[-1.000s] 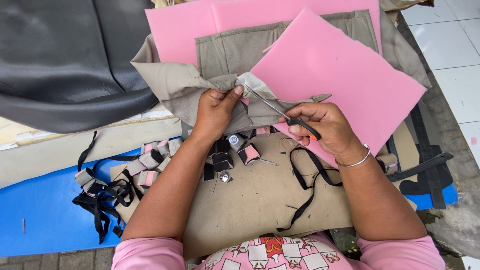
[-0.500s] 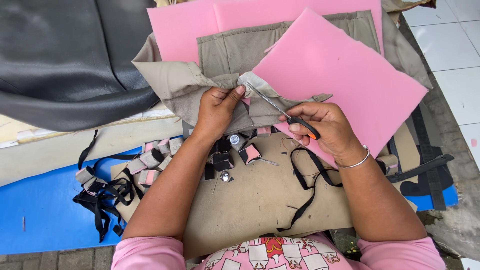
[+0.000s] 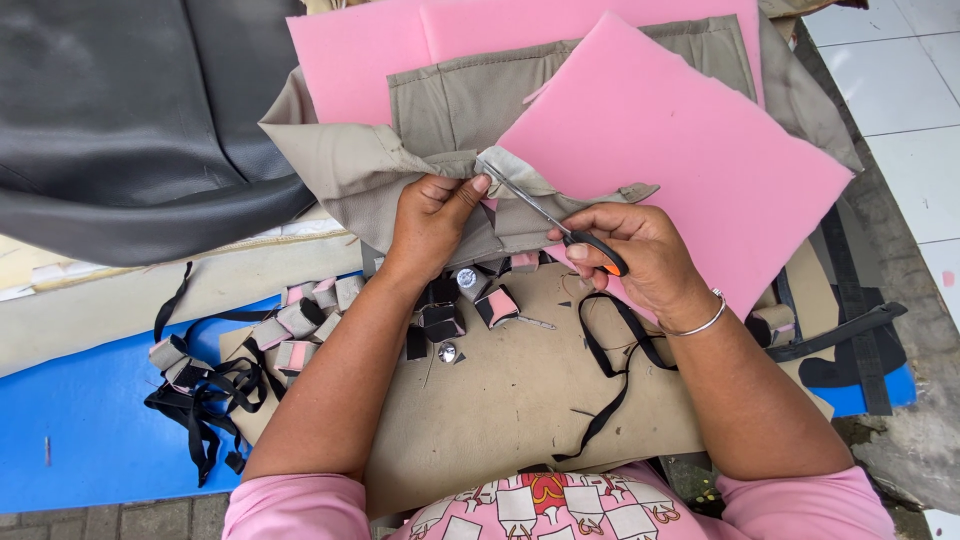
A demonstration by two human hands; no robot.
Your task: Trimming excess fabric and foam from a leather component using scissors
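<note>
My left hand (image 3: 432, 215) pinches a fold of beige fabric (image 3: 360, 170) that is backed with pink foam (image 3: 680, 140). My right hand (image 3: 640, 250) grips black-and-orange scissors (image 3: 545, 212), whose blades point up-left to the fabric edge right by my left thumb. The fabric piece lies bunched across the middle of the work surface, with a large pink foam sheet overlapping it on the right.
Small beige-and-pink cut pieces (image 3: 300, 325) and black straps (image 3: 205, 395) lie at the left on brown cardboard (image 3: 520, 400). A black strap loop (image 3: 610, 360) sits under my right wrist. Dark grey leather (image 3: 130, 120) fills the upper left; blue sheet (image 3: 80, 430) at lower left; tiled floor (image 3: 900, 80) at right.
Nothing much has moved: both hands stay at the fabric edge, with the scissors held at the same spot.
</note>
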